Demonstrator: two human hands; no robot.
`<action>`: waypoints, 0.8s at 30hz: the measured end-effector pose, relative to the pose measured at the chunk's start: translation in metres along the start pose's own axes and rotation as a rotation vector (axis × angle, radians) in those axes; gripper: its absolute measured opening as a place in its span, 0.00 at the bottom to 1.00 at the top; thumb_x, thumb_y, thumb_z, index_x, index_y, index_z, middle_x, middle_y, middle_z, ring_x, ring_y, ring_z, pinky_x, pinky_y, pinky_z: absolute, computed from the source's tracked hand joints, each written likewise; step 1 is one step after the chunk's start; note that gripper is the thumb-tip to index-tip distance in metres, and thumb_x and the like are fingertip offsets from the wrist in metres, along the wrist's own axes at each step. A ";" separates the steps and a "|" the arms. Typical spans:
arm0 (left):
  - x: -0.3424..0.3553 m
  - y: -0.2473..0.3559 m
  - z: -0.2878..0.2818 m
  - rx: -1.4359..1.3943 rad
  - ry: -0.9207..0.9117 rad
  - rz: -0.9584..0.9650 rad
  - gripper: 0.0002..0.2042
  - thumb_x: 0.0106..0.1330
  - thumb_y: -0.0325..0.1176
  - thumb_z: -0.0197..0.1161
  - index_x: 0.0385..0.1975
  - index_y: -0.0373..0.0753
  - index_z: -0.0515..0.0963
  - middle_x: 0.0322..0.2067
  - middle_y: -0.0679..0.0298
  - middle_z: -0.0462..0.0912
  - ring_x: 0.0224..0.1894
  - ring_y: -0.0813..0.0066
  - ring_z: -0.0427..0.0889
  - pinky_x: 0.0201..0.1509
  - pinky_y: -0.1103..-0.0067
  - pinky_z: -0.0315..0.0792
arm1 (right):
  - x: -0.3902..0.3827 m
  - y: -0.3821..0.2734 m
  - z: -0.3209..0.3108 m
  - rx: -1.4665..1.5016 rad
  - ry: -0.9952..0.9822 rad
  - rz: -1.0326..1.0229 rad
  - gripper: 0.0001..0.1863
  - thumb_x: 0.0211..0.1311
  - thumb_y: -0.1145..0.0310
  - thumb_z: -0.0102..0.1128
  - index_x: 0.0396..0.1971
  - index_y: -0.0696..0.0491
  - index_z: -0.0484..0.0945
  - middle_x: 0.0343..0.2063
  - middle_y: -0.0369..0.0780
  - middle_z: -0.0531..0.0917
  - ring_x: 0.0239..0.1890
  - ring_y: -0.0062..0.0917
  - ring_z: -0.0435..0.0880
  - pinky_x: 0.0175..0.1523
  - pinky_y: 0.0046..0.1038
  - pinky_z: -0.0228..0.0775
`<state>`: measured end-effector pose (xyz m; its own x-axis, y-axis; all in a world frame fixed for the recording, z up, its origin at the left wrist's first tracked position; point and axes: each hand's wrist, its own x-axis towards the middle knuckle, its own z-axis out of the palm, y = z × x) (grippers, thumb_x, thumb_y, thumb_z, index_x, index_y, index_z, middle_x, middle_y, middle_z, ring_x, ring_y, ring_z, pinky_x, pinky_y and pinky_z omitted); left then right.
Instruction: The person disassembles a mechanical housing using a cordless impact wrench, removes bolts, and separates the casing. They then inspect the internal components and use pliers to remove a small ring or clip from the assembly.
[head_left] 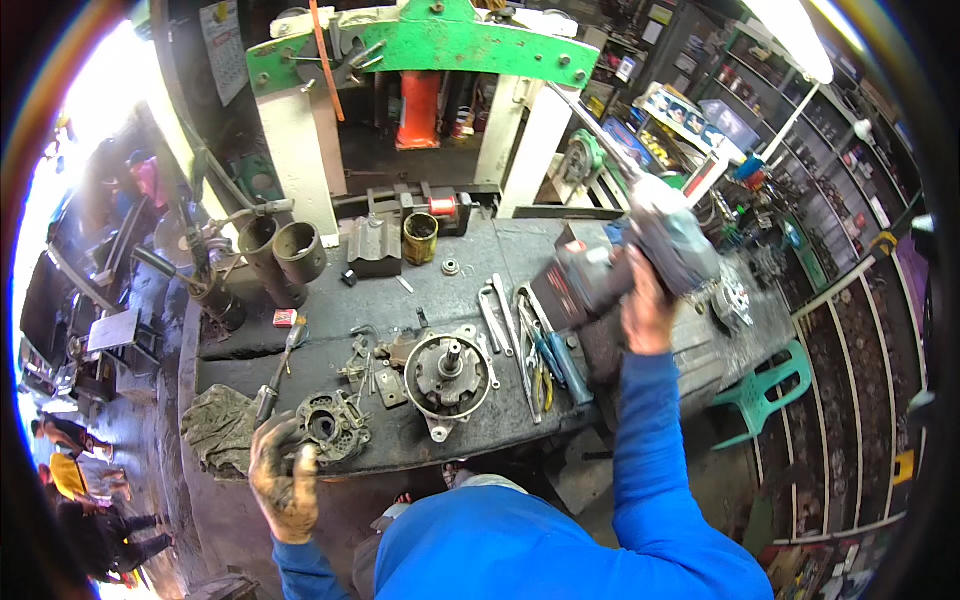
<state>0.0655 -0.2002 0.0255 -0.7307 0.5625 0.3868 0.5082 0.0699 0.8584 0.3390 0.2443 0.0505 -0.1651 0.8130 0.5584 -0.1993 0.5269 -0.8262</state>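
My right hand (648,315) is wrapped round the handle of a cordless impact wrench (682,245), raised over the right part of the workbench. Motion blurs the wrench; its black battery side points left. My left hand (285,480), dark with grease, has its fingers apart and holds nothing. It hovers at the bench's front edge, close to a round metal end housing (345,425) and a screwdriver (270,395). Between my hands an alternator half (450,370) lies with its rotor shaft pointing up. Wrenches (497,320) and pliers (543,385) lie to its right.
A dark rag (218,425) lies at the bench's left front. Behind stand metal tubes (298,255), a rusty can (421,238), a metal block (375,248) and a green-and-white press frame (430,45). A green plastic chair (765,395) stands right. People (70,475) are far left.
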 end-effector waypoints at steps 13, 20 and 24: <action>-0.014 0.107 0.195 -1.416 -0.859 -1.011 0.26 0.81 0.48 0.51 0.64 0.29 0.70 0.61 0.45 0.79 0.61 0.51 0.80 0.67 0.56 0.72 | -0.319 -0.227 -0.097 -0.552 -0.020 0.488 0.39 0.57 0.58 0.80 0.68 0.53 0.73 0.63 0.40 0.79 0.67 0.32 0.75 0.73 0.38 0.63; -0.050 0.139 0.252 -1.363 -0.785 -1.146 0.16 0.81 0.41 0.50 0.51 0.34 0.77 0.49 0.48 0.86 0.53 0.51 0.85 0.61 0.56 0.77 | -0.345 -0.223 -0.128 -0.331 0.086 0.577 0.31 0.60 0.58 0.76 0.62 0.52 0.79 0.60 0.40 0.83 0.63 0.35 0.79 0.71 0.39 0.65; -0.016 0.150 0.290 -1.493 -0.721 -1.066 0.15 0.81 0.43 0.50 0.46 0.37 0.76 0.39 0.54 0.86 0.42 0.56 0.87 0.53 0.59 0.83 | -0.346 -0.201 -0.173 -0.451 0.070 0.528 0.32 0.60 0.58 0.76 0.63 0.52 0.78 0.60 0.40 0.83 0.63 0.33 0.80 0.69 0.38 0.68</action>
<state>0.2860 0.0403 0.0496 0.0576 0.9678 -0.2450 -0.9414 0.1343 0.3093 0.6037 -0.1002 0.0100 -0.0639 0.9948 0.0795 0.3137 0.0956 -0.9447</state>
